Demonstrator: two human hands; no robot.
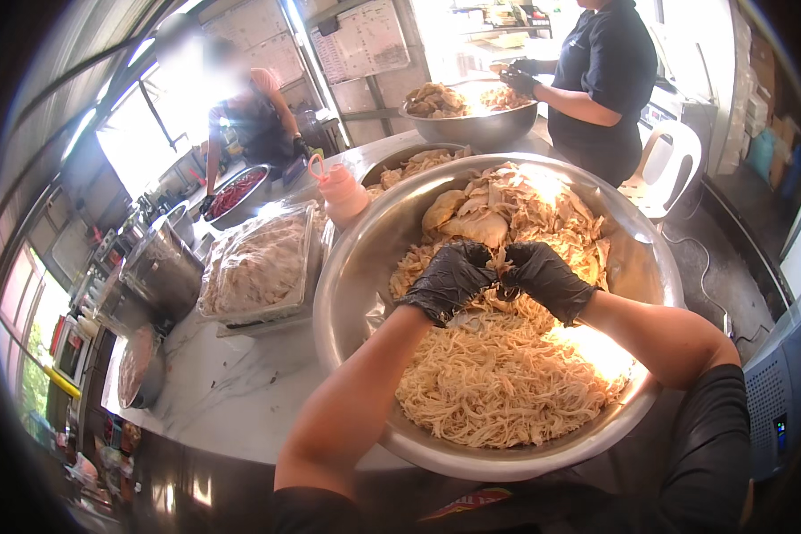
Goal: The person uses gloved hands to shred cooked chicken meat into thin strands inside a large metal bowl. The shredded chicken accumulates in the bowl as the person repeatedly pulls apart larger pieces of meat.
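A large stainless steel bowl (347, 320) stands before me at the table's edge. My left hand (455, 277) and my right hand (547, 277), both in black gloves, meet over its middle. Between their fingertips they pinch a small piece of cooked meat (500, 259), partly hidden by the gloves. Finely shredded meat (500, 394) fills the near part of the bowl. Beyond my hands lie larger cooked pieces (477, 223), which look like chicken, beside coarser torn meat (561, 207).
A plastic-wrapped tray of meat (257, 267) and a pink squeeze bottle (342, 193) stand left of the bowl. Behind are a smaller bowl (390, 160) and a co-worker's steel bowl (480, 130). Another co-worker stands at far left. A white chair (667, 160) is at right.
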